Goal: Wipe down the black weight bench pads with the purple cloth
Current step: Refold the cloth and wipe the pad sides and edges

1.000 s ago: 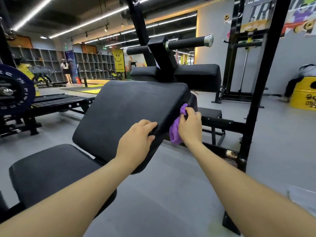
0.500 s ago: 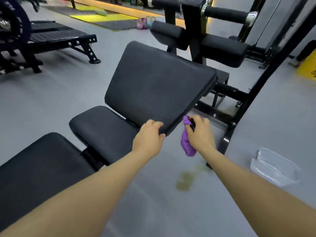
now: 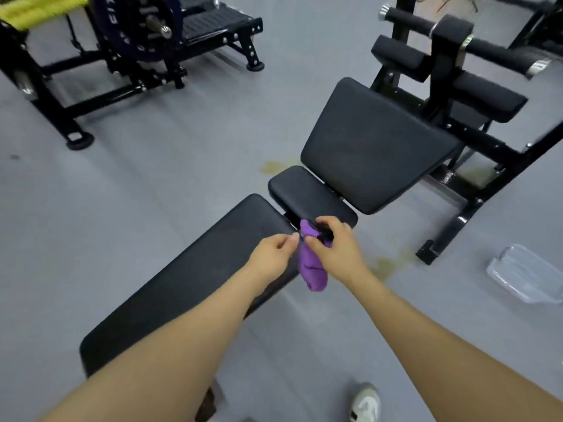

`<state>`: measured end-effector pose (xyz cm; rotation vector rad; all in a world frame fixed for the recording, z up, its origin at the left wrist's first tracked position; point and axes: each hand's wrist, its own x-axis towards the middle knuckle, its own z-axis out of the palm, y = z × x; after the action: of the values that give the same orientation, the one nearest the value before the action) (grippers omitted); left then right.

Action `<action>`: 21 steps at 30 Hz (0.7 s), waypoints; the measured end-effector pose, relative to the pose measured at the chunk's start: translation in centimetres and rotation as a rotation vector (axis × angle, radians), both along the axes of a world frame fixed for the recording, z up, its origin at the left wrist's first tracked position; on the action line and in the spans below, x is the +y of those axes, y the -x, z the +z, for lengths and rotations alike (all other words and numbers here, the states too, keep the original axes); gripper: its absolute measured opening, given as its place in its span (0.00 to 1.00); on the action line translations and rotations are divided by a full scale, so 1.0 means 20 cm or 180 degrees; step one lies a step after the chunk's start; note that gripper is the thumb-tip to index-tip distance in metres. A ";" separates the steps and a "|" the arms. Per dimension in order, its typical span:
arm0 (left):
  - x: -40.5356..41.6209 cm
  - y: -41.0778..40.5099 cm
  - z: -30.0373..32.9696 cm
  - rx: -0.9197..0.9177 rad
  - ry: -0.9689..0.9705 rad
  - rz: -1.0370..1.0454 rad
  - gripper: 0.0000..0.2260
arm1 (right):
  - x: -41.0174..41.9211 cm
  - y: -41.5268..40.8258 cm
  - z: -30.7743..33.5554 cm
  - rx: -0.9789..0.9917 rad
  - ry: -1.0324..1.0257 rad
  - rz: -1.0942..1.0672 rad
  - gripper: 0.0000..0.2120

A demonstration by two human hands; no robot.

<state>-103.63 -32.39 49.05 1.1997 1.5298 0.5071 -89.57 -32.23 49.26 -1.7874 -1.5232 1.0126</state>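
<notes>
The black weight bench has three pads: a long near pad, a small middle pad and a tilted back pad. My right hand grips the bunched purple cloth, which hangs down beside the near pad's far right corner. My left hand is over that same corner, its fingertips pinching the cloth's upper edge. Both hands sit at the gap between the near pad and the middle pad.
A black rack with roller pads stands behind the bench at right. Another machine with a weight plate is at the back left. A clear plastic container lies on the grey floor at right. My shoe shows below.
Both hands came off the tilted back pad's edge and moved down to the near pad's far corner. My left hand now touches the cloth. The view tilted downward.
</notes>
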 end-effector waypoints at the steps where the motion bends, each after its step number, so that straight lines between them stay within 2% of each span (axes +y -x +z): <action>1: -0.05 0.08 0.07 -0.0207 0.0151 0.0092 0.14 | -0.03 0.08 0.07 0.0149 0.0096 0.0058 0.19; 4: -0.21 0.31 0.25 -0.0642 0.0404 0.0414 0.10 | -0.11 0.30 0.24 0.0703 0.0518 0.0248 0.19; 7: -0.38 0.50 0.36 -0.0604 0.0348 0.0784 0.09 | -0.21 0.47 0.38 0.1546 0.1119 0.0305 0.19; 9: -0.52 0.59 0.43 -0.0568 0.0158 0.1147 0.05 | -0.29 0.55 0.45 0.1726 0.1280 0.0519 0.22; 14: -0.86 0.74 0.60 -0.0452 -0.0020 0.2005 0.05 | -0.51 0.70 0.62 0.1707 0.1520 0.1057 0.27; 16: -0.97 0.81 0.69 -0.0422 -0.0143 0.2236 0.02 | -0.58 0.76 0.68 0.1586 0.1520 0.1241 0.26; 18: -1.06 0.88 0.77 -0.0348 -0.0275 0.2427 0.02 | -0.64 0.83 0.75 0.1262 0.1379 0.1475 0.20; 21: -1.19 0.99 0.88 -0.0231 -0.0436 0.2642 0.03 | -0.72 0.96 0.86 0.0950 0.1229 0.1690 0.03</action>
<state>-123.50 -56.10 66.64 0.5813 1.9194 1.1954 -108.79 -46.67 66.44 -1.3881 -1.7276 1.8474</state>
